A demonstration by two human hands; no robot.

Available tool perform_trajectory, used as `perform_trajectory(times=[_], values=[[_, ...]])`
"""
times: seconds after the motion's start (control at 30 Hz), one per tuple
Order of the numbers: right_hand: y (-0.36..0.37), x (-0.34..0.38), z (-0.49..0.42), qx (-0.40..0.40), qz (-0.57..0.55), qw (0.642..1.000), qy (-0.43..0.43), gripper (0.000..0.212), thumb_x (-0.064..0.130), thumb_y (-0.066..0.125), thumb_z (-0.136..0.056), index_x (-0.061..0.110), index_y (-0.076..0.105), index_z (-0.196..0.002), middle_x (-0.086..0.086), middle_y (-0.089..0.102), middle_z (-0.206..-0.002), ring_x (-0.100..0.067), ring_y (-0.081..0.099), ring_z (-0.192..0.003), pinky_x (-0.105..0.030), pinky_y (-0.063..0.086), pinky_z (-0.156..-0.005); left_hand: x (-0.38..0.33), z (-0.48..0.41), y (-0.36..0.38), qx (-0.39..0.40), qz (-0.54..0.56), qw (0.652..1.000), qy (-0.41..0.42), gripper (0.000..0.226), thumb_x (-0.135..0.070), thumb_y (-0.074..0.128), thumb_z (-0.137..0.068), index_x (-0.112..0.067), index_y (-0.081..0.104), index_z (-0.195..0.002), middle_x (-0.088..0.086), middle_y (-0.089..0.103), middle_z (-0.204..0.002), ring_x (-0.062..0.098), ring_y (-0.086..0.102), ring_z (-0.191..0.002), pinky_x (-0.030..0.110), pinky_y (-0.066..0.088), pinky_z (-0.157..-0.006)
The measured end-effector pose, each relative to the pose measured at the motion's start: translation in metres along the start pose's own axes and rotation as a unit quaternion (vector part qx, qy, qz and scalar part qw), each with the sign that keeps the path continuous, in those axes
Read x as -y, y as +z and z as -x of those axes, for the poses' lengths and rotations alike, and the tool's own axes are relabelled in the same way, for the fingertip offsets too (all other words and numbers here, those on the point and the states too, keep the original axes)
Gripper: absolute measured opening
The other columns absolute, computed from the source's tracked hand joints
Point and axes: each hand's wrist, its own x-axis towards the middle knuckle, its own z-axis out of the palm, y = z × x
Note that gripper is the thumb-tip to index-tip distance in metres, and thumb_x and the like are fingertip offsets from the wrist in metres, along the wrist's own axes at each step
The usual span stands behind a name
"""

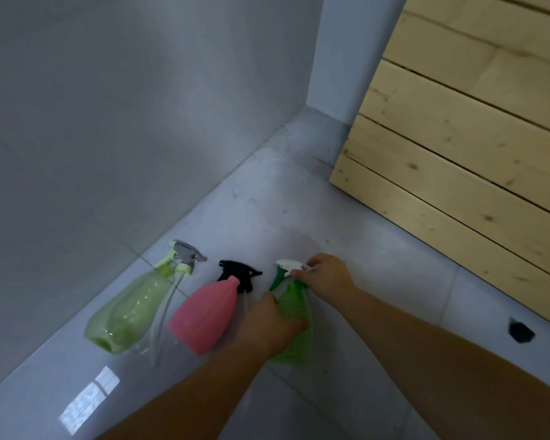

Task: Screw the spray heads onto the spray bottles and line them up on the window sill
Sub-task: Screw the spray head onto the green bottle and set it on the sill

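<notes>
3 bottles [204,315] in a row on floor [346,236], wall [108,122] left, wooden panel [458,138] right

Two bare forearms enter from the bottom edge of the frame and reach up toward its lower middle. The left hand [269,325] sits lower, back facing the camera, fingers curled closed in a grip around something. The right hand [329,276] lies just above and to the right of it, wrist bent, with thumb and fingertips [299,274] pinched together toward the left. The right forearm runs off diagonally to the lower right corner.
</notes>
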Motion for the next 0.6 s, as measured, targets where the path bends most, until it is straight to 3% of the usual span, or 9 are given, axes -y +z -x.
perform_trajectory(times=[0.1,0.17,0.33,0.4,0.5,0.6], values=[[0.002,0.003,0.0,0.002,0.006,1.0,0.006,0.047,0.052,0.078,-0.067,0.016,0.064,-0.094,-0.005,0.066,-0.091,-0.018,0.061,-0.08,-0.026,0.043,-0.054,0.005,-0.001,-0.002,0.009,0.016,1.0,-0.002,0.056,-0.044,0.074,-0.078,-0.015,0.052,-0.121,0.004,0.066,-0.104,0.014,0.065,-0.085,0.025,0.049,-0.059],[0.001,0.005,-0.001,0.0,0.001,1.0,0.009,0.047,0.049,0.08,-0.066,0.015,0.06,-0.092,-0.005,0.063,-0.09,-0.018,0.059,-0.081,-0.025,0.038,-0.051,0.007,0.0,-0.004,0.018,0.024,1.0,0.0,0.054,-0.042,0.075,-0.08,-0.018,0.048,-0.12,0.002,0.064,-0.107,0.015,0.064,-0.088,0.026,0.053,-0.066],[-0.002,0.01,0.003,0.03,-0.082,0.996,0.03,0.039,0.036,0.087,-0.063,0.013,0.057,-0.073,-0.009,0.059,-0.08,-0.022,0.061,-0.076,-0.037,0.055,-0.07,0.01,0.01,-0.007,0.022,0.059,0.998,0.003,0.049,-0.037,0.078,-0.081,-0.021,0.044,-0.112,0.005,0.065,-0.112,0.022,0.067,-0.099,0.042,0.059,-0.089],[-0.009,0.008,0.005,0.034,-0.13,0.99,0.045,0.036,0.031,0.087,-0.065,0.01,0.062,-0.081,-0.008,0.061,-0.081,-0.021,0.064,-0.075,-0.04,0.06,-0.078,0.009,0.011,-0.007,0.024,0.08,0.997,0.007,0.049,-0.035,0.079,-0.08,-0.021,0.046,-0.112,0.006,0.065,-0.113,0.022,0.067,-0.101,0.045,0.059,-0.091],[-0.032,0.009,0.008,0.023,-0.194,0.98,0.04,0.038,0.02,0.08,-0.076,0.002,0.068,-0.108,-0.008,0.066,-0.086,-0.019,0.066,-0.076,-0.035,0.06,-0.077,0.003,0.014,-0.01,0.022,0.101,0.994,0.02,0.048,-0.035,0.081,-0.08,-0.023,0.046,-0.111,0.003,0.063,-0.11,0.02,0.066,-0.1,0.043,0.058,-0.093],[-0.074,0.022,0.018,0.003,-0.214,0.977,0.002,0.036,0.018,0.075,-0.082,0.001,0.067,-0.112,-0.011,0.07,-0.09,-0.02,0.068,-0.079,-0.031,0.059,-0.073,-0.012,0.03,-0.018,0.021,0.102,0.993,0.052,0.053,-0.035,0.08,-0.081,-0.022,0.047,-0.12,0.0,0.057,-0.111,0.016,0.06,-0.096,0.032,0.055,-0.087]])
